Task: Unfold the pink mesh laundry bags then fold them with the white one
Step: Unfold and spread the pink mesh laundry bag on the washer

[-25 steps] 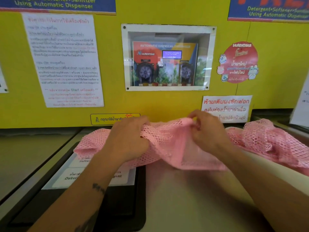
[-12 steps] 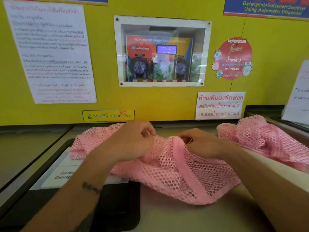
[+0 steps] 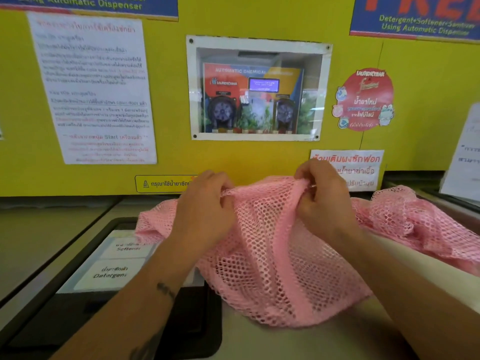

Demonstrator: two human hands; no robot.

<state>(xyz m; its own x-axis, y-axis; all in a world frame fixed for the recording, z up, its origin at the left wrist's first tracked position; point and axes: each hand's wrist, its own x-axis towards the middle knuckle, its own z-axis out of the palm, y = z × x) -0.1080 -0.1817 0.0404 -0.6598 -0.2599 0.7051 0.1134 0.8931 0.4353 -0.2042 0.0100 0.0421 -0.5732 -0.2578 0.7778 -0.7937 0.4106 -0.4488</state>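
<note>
- Lifting up off the washer top (image 3: 298, 341), where half a second back lying slumped and low: the near pink mesh bag (image 3: 275, 258), its upper edge now raised in front of the yellow wall (image 3: 233, 157) and its body hanging down in a loose drape to the surface.
- Opening out, judging by that rise: the unfolding step under way, not finished, mesh still bunched and creased at the left end over the detergent drawer (image 3: 109, 271).
- Waiting to the right, crumpled and untouched: a second pink mesh bag (image 3: 420, 219), lying partly over a pale white sheet (image 3: 405, 258), probably the white bag, though too little showing to be sure.
- Pinching the top hem from both sides: left hand (image 3: 207, 211) closed on the mesh at the left of the raised edge, right hand (image 3: 324, 196) closed on it at the right, fingers curled in, a short taut span of netting stretching between them.
- Hanging mostly below and between the two hands: the gripped bag, its lower fold reaching toward the body.
</note>
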